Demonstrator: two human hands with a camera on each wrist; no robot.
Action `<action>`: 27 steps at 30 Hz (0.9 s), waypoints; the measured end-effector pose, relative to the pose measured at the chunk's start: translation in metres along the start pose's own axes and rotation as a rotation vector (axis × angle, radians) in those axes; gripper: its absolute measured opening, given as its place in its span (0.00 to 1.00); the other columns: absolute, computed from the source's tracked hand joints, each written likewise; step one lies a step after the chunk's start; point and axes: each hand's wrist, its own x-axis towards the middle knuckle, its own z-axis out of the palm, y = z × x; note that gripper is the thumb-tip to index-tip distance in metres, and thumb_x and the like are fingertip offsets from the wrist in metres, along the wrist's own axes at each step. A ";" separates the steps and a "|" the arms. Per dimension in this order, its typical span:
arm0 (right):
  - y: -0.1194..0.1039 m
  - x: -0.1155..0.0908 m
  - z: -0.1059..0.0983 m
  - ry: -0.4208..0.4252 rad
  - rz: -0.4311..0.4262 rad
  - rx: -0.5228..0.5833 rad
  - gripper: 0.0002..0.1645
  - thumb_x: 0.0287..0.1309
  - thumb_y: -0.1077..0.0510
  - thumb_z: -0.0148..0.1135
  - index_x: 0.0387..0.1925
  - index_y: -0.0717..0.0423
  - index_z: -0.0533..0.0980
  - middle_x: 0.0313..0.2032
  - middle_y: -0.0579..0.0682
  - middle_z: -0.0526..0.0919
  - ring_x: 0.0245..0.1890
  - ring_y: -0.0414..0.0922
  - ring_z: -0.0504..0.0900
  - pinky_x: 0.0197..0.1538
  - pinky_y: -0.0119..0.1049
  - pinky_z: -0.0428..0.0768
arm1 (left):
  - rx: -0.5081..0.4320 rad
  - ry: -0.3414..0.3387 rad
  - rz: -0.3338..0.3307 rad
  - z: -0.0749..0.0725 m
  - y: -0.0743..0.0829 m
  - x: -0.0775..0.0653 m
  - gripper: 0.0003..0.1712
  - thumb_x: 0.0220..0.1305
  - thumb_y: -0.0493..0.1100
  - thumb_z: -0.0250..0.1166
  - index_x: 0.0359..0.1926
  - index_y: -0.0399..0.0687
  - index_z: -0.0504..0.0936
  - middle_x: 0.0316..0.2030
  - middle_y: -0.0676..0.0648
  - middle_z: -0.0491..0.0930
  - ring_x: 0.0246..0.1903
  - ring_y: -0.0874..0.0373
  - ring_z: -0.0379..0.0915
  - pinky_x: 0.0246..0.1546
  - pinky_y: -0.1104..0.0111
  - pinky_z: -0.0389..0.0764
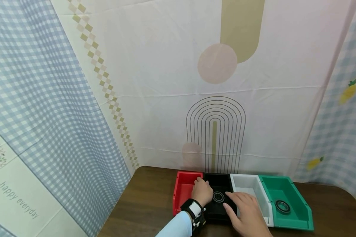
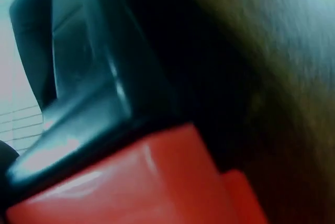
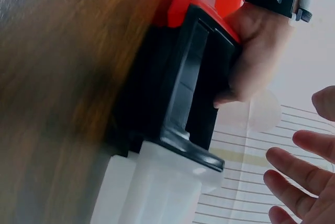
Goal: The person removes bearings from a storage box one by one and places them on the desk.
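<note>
A ring-shaped bearing (image 1: 218,197) lies in the black bin (image 1: 216,214). Just left of it, my left hand (image 1: 203,192) is over the wall between the red bin (image 1: 181,191) and the black one. Its fingers are mostly hidden by the back of the hand, and I cannot tell whether they hold anything. From the right, my right hand (image 1: 245,210) reaches over the black and white bins, thumb and fingers spread with nothing between them. In the right wrist view, the right-hand fingers (image 3: 301,174) are apart and relaxed.
To the right stand a white bin (image 1: 265,205) and a green bin (image 1: 302,209) holding another bearing (image 1: 282,206). All the bins are side by side on a brown wooden table (image 1: 142,197). Behind hangs a patterned cloth (image 1: 160,125); the left wrist view is blurred.
</note>
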 end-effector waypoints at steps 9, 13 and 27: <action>-0.004 -0.001 0.004 -0.009 0.003 0.014 0.17 0.62 0.51 0.77 0.52 0.48 0.88 0.45 0.45 0.90 0.47 0.49 0.87 0.57 0.61 0.79 | -0.007 0.014 -0.019 -0.001 0.004 -0.004 0.23 0.81 0.48 0.58 0.59 0.30 0.76 0.50 0.32 0.81 0.48 0.35 0.83 0.49 0.43 0.85; -0.005 0.000 0.005 -0.034 0.010 0.014 0.17 0.63 0.51 0.76 0.53 0.48 0.88 0.46 0.45 0.90 0.48 0.48 0.87 0.58 0.60 0.79 | -0.029 0.028 -0.030 0.000 0.001 -0.003 0.22 0.81 0.48 0.58 0.57 0.31 0.76 0.49 0.32 0.81 0.48 0.36 0.82 0.48 0.42 0.84; -0.004 0.001 0.012 -0.130 0.008 -0.006 0.16 0.62 0.55 0.77 0.52 0.49 0.88 0.49 0.46 0.89 0.53 0.48 0.86 0.56 0.54 0.85 | -0.040 0.015 -0.024 0.000 -0.002 -0.004 0.24 0.82 0.49 0.57 0.61 0.30 0.75 0.53 0.31 0.81 0.51 0.34 0.82 0.52 0.41 0.84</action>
